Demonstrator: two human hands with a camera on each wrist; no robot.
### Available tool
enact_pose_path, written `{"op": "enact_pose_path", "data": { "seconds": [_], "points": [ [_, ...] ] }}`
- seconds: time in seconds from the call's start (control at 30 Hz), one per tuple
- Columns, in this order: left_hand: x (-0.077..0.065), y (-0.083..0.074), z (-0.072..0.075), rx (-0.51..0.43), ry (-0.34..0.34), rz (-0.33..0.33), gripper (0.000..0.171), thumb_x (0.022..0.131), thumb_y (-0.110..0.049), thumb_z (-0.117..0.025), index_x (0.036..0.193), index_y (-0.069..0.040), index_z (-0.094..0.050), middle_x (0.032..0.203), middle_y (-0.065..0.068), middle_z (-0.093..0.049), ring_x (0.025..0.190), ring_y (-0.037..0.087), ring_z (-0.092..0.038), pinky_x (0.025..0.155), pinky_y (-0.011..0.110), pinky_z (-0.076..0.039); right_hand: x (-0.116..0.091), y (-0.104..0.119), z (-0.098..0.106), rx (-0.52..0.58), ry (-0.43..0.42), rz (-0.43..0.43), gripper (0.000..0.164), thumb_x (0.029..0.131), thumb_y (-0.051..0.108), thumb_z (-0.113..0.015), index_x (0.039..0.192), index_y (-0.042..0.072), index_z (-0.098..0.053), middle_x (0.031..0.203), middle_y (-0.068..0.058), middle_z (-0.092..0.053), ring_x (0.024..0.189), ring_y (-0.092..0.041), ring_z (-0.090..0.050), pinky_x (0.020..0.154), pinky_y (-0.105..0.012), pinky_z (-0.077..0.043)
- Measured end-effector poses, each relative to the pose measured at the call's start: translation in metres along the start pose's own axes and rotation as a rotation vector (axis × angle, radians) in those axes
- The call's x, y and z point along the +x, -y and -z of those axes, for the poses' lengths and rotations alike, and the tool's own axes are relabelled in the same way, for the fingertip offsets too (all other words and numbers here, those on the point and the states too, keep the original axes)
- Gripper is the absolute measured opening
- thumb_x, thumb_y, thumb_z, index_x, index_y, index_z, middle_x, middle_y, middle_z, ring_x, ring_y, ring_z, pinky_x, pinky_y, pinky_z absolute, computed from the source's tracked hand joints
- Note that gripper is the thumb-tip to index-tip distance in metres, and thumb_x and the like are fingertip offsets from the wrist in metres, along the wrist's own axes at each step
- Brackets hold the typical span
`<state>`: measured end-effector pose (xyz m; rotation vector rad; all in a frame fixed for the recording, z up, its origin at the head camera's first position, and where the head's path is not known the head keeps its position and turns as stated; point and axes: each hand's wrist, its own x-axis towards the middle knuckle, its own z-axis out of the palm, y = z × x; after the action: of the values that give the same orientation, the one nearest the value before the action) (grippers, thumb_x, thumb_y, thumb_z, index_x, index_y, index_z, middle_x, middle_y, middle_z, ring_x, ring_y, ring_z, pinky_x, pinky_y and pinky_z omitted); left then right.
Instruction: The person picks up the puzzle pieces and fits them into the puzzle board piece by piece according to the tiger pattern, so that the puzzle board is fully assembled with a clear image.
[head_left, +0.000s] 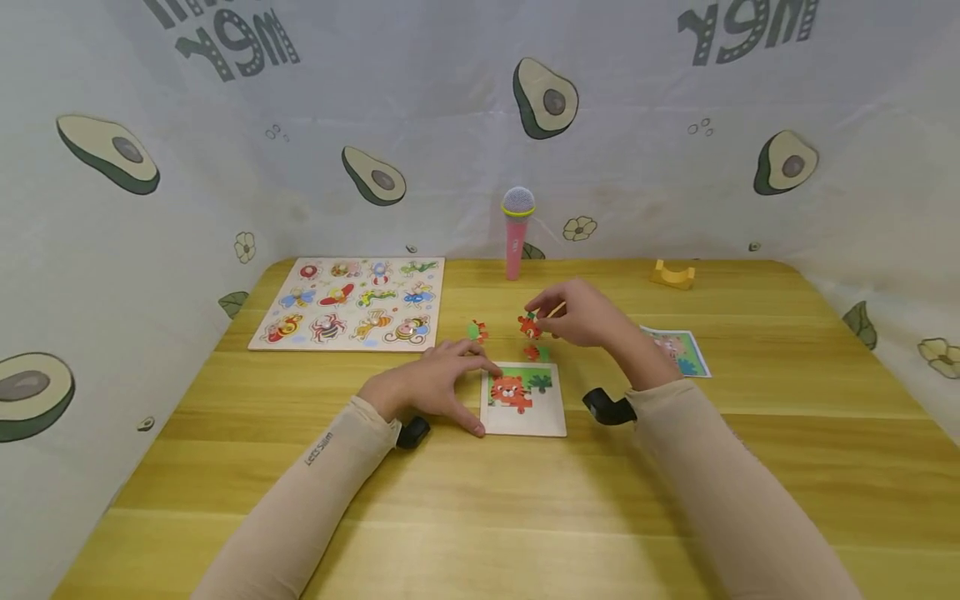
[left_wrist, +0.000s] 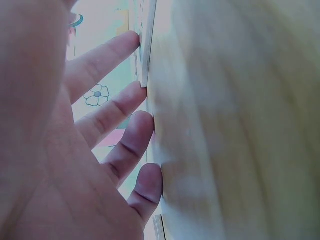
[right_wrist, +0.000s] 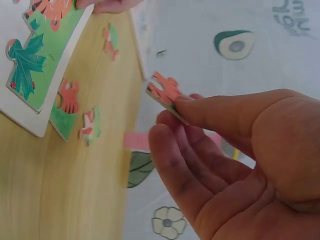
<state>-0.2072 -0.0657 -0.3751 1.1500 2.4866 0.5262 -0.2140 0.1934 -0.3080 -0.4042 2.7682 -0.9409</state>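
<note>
A white square puzzle board lies on the table, with the tiger's face and a green leaf fitted along its upper part and bare wood below. My left hand rests at its left edge, fingers spread; in the left wrist view the fingertips meet the table and the board's edge. Beyond the board, my right hand pinches an orange jigsaw piece between thumb and fingers, raised off the table. Loose jigsaw pieces lie behind the board: a green and orange one and another under the right hand.
A wooden insect peg puzzle lies at the back left. At the back, a pink toy microphone stands upright. A yellow curved block sits at the back right, and a picture card is partly hidden by the right forearm.
</note>
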Motion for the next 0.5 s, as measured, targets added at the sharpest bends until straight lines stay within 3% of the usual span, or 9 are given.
{"op": "enact_pose_path", "data": {
  "seconds": [0.33, 0.5],
  "points": [
    [-0.001, 0.002, -0.002, -0.006, -0.001, -0.009, 0.082, 0.071, -0.062, -0.085, 0.142, -0.033, -0.055, 0.149, 0.0, -0.037, 0.132, 0.027, -0.032, 0.111, 0.05, -0.025, -0.043, -0.001, 0.001, 0.013, 0.112, 0.039, 0.018, 0.096, 0.004, -0.067, 0.111, 0.0, -0.075, 0.098, -0.006, -0.073, 0.088, -0.027, -0.068, 0.075, -0.037, -0.056],
    [-0.001, 0.0, -0.002, 0.003, 0.001, -0.009, 0.081, 0.071, -0.062, -0.084, 0.142, -0.033, -0.055, 0.148, 0.0, -0.038, 0.133, 0.026, -0.032, 0.111, 0.05, -0.024, -0.053, -0.006, -0.006, 0.031, 0.167, 0.03, 0.013, 0.095, 0.004, -0.068, 0.104, 0.005, -0.078, 0.1, -0.004, -0.072, 0.085, -0.022, -0.065, 0.076, -0.037, -0.055]
  ]
}}
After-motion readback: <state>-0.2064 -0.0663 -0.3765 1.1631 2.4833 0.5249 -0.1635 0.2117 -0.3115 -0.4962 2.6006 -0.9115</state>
